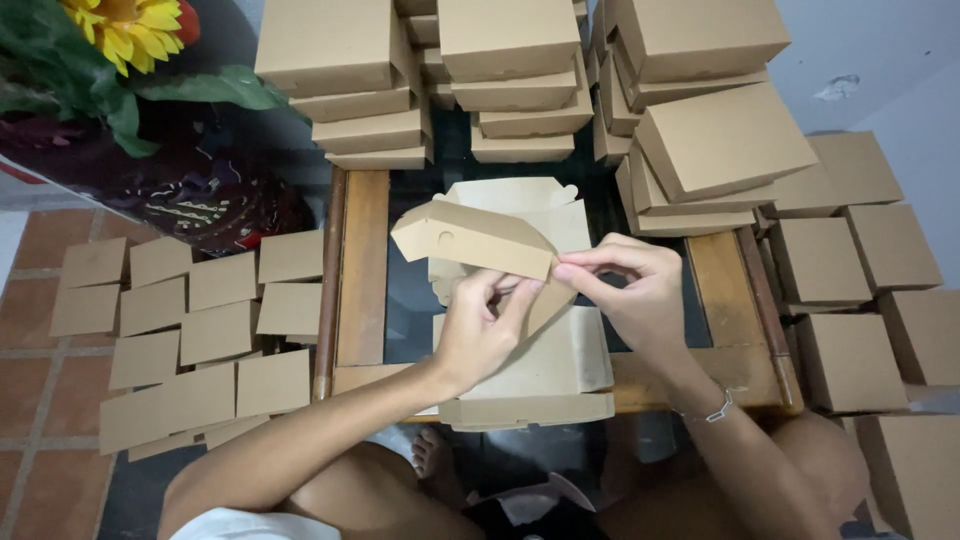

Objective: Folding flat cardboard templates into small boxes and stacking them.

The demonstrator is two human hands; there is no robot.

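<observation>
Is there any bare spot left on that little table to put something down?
Little. A dark glass strip lies free between the wooden rail and the half-folded carton in both hands. The far edge is crowded with stacked boxes; flat blanks fill the near edge.

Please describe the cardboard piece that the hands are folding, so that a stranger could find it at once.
Start at the glass-topped wooden table in the middle, below the stacks of closed brown cardboard boxes. Above it, the left hand and right hand hold a half-folded brown cardboard box blank. Unlike its neighbours, it is raised, with one flap angled.
</observation>
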